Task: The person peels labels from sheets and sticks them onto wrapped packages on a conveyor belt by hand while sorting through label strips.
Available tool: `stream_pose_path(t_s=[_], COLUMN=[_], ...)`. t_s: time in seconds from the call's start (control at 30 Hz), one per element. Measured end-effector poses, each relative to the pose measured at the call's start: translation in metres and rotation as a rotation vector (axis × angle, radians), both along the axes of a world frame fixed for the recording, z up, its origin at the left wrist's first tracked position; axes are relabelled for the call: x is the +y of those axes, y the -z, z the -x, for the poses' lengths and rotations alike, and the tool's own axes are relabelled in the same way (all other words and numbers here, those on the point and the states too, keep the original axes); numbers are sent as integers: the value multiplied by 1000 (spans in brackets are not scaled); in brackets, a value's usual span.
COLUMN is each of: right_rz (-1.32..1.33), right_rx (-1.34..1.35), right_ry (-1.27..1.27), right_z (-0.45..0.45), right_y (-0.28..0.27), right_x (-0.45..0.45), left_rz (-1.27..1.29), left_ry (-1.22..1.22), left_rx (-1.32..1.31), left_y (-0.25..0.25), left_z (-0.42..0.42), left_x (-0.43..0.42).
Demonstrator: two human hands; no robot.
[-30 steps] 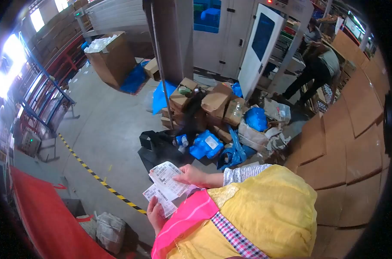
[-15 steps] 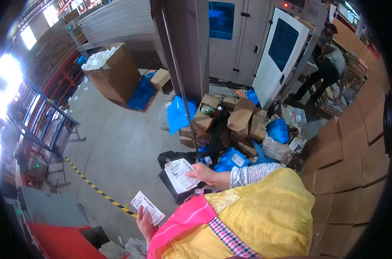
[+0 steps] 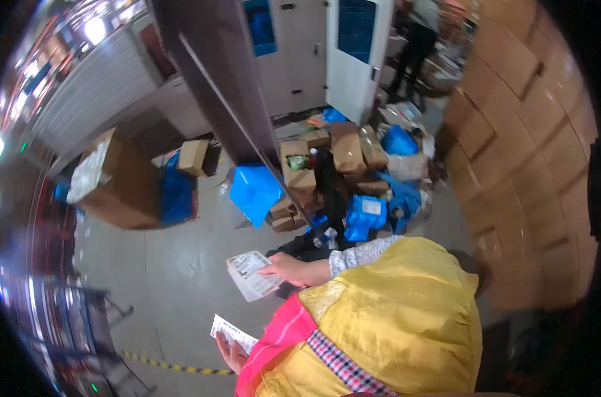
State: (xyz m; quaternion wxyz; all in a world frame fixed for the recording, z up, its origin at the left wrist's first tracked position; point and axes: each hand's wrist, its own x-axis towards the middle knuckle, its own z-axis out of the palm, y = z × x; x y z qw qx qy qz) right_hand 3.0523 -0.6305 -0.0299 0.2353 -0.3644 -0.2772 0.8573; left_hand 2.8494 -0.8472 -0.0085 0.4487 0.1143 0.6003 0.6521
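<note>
My right hand [image 3: 288, 268] grips a small stack of white printed labels [image 3: 247, 276] with barcode-like print, thumb on top. The sheets fan slightly at the lower edge. Lower down and to the left, my left hand [image 3: 231, 352] is closed on another white printed label [image 3: 229, 329], seen tilted. The two lots of labels are apart, both in front of my yellow garment [image 3: 406, 311]. The print is too blurred to read.
Beyond my hands lies a heap of cardboard boxes [image 3: 348, 153] and blue bags [image 3: 365, 215] beside a pillar [image 3: 214, 73]. A large carton [image 3: 125, 188] stands left. Stacked cardboard [image 3: 518, 165] rises at right. A person [image 3: 416, 46] bends near an open cabinet door [image 3: 358, 66].
My view has turned, so the surroundings have shifted. The stack in my right hand has moved slightly left and looks more fanned. The left-hand label has tilted and sits lower.
</note>
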Motion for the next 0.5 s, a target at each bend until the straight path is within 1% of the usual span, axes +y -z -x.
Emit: stream_pose_path(t_s=[0.03,0.07,0.13,0.17,0.2,0.3,0.4,0.43,0.47,0.5], right_rz=[-4,38,4,28,9,-102,-6,4,11,15], right_rx=[5,23,10,0,-28,-95,-73,-70,-70,-67], right_ry=[13,75,127,143,137,137,259,261,268,274], right_z=[30,66,123,146,170,212,255,267,284,300], right_y=[2,-21,-53,-67,-74,-74,-69,-65,-77,-74], right_x=[5,5,4,-2,0,13,26,26,35,41], left_rz=[-15,-19,-45,-18,29,24,-1,-11,-24,-42], left_ry=[45,92,112,113,144,41,31,41,56,71], left_rx=[16,38,45,46,46,90,-77,-125,-175,-223], left_y=[-3,-12,-19,-31,-31,-33,-38,-31,-37,-28], left_z=[35,79,139,163,198,252,304,315,333,349], left_x=[7,18,32,26,31,48,56,55,64,71])
